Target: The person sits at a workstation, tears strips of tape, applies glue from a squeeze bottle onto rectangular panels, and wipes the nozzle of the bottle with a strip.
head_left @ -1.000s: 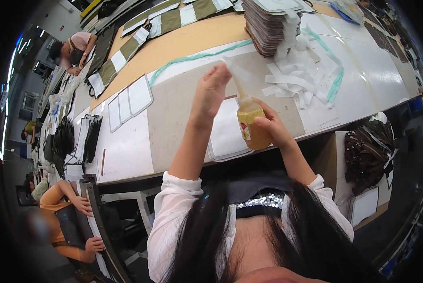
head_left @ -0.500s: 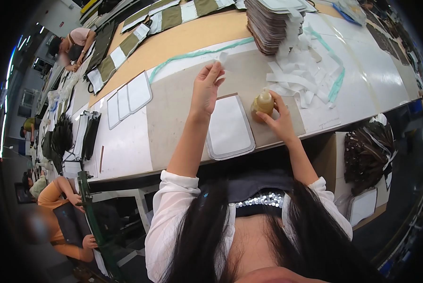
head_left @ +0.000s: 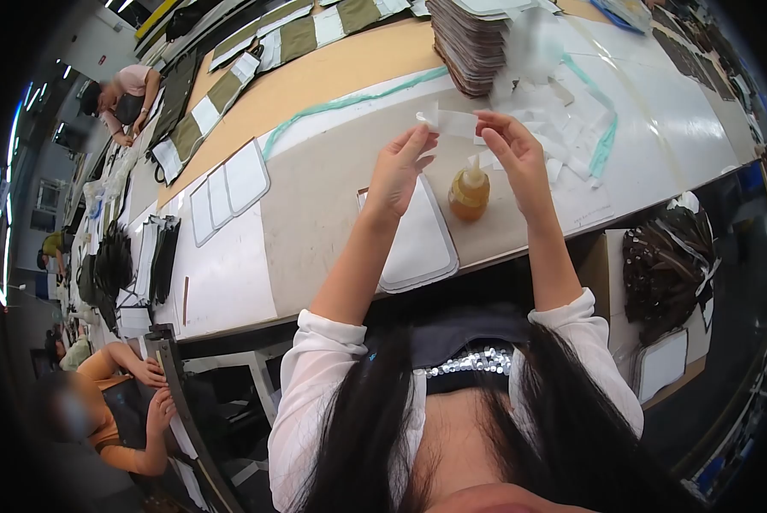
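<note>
A thin white strip (head_left: pixel 457 123) is stretched between my hands above the table. My left hand (head_left: pixel 405 167) pinches its left end, where a bit of white stands up past the fingertips. At the right end, the thumb and fingers of my right hand (head_left: pixel 518 158) close on the strip. Below and between the hands an amber squeeze bottle (head_left: pixel 469 195) with a pale nozzle stands upright, touched by neither. Beneath my left forearm lies a small stack of white rounded panels (head_left: pixel 422 252) with grey edges, partly hidden by that arm.
Loose white strips (head_left: pixel 563 128) lie in a heap beside a tall stack of panels (head_left: pixel 469 51). Three overlapping white panels (head_left: pixel 229 192) lie at the left. A green ribbon (head_left: pixel 349 104) crosses the table. Co-workers sit at the left; a box with dark pieces (head_left: pixel 666 274) stands at the right.
My right hand has let go of the bottle and moved up to the strip's right end. My left hand has shifted slightly right and down, still pinching the strip.
</note>
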### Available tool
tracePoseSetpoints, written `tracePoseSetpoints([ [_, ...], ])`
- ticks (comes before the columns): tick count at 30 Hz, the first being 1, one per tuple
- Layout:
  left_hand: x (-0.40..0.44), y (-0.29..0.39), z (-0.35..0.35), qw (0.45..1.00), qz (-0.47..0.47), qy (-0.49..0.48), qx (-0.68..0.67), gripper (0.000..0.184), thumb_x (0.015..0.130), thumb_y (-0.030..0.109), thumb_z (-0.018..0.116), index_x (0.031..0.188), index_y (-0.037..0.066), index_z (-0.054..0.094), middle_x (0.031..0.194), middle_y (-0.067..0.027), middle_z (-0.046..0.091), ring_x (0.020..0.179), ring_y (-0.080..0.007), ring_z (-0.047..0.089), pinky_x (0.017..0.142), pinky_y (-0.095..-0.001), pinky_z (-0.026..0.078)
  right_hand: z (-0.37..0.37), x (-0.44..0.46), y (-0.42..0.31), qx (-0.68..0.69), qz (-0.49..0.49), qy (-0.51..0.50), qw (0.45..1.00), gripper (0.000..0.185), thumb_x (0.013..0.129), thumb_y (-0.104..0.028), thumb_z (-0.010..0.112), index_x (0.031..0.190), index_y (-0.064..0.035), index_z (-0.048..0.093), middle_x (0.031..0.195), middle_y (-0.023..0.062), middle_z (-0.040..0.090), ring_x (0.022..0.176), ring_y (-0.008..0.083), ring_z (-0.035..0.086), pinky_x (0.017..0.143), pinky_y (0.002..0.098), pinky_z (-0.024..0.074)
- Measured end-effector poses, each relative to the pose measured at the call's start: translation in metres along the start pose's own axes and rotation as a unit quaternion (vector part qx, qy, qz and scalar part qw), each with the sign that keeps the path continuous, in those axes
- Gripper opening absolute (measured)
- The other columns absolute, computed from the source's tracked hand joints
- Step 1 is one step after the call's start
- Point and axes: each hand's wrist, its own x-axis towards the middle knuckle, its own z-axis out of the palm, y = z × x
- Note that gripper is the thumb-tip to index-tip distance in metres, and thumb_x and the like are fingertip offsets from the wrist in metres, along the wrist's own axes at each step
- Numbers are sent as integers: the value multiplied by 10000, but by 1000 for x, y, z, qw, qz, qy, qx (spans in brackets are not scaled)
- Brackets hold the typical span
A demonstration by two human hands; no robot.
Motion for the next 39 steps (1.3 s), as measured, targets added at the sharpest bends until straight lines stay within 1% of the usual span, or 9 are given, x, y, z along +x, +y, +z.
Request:
tracePoseSetpoints([
  [5,2,-4,4,997,-13,-43,61,399,940,380,572,1155,48,629,1111,-67,627,1087,-180,531,975,-377,389,-5,12,10,68,54,18,996,145,886,-78,628,1005,6,626,884,23,638,814,96,593,750,218,451],
  [11,-4,-1,-15,992,-43,-119,24,598,1012,494,258,1346,52,484,1345,-125,507,1272,-240,416,1072,-398,299,-71,18,19,71,-2,190,979,153,883,-95,636,995,7,625,817,37,653,709,74,591,602,197,426],
  [16,-9,-10,-26,992,-61,-106,-24,549,1027,428,234,1351,60,481,1365,-119,495,1290,-239,397,1091,-392,268,-138,54,36,19,-12,289,957,181,903,-106,597,1032,20,621,868,83,687,722,122,647,592,220,471],
  [20,-13,-12,-25,988,-59,-129,-55,513,1024,380,263,1356,50,473,1385,-123,478,1308,-242,378,1098,-399,257,-158,100,67,-50,15,257,965,219,906,-93,574,1076,40,606,915,110,686,728,153,658,623,237,499],
  [23,-16,-12,-26,984,-44,-154,-81,510,1017,363,275,1364,36,459,1397,-128,464,1327,-250,357,1109,-401,238,-167,125,103,-86,109,183,973,372,903,-156,598,1219,33,546,1072,125,649,891,171,646,714,261,516],
  [27,-22,-4,-20,964,-51,-214,-151,681,984,530,265,1407,8,371,1455,-174,364,1366,-275,294,1136,-415,196,-146,104,104,-246,104,204,942,572,901,-242,611,1351,52,416,1230,164,560,1123,223,552,900,318,477],
  [30,-28,8,-13,921,-95,-275,-260,1018,833,784,267,1462,-14,217,1513,-242,198,1421,-333,153,1163,-444,120,-112,57,68,-83,50,158,983,434,899,-181,616,1261,39,522,1196,131,577,1097,179,552,938,293,423],
  [33,-28,8,-16,876,-99,-326,-342,1076,793,827,275,1474,-2,183,1530,-241,139,1438,-336,83,1164,-461,79,-79,4,36,-36,75,70,994,337,912,-108,569,1217,35,550,1201,102,583,1079,160,557,964,290,405],
  [39,-27,7,-26,868,-54,-386,-308,1187,707,890,326,1488,17,135,1537,-246,97,1443,-342,45,1161,-475,58,-47,-67,54,-101,100,-144,979,595,830,-65,633,1370,-22,388,1367,127,451,1285,238,420,1058,358,340],
])
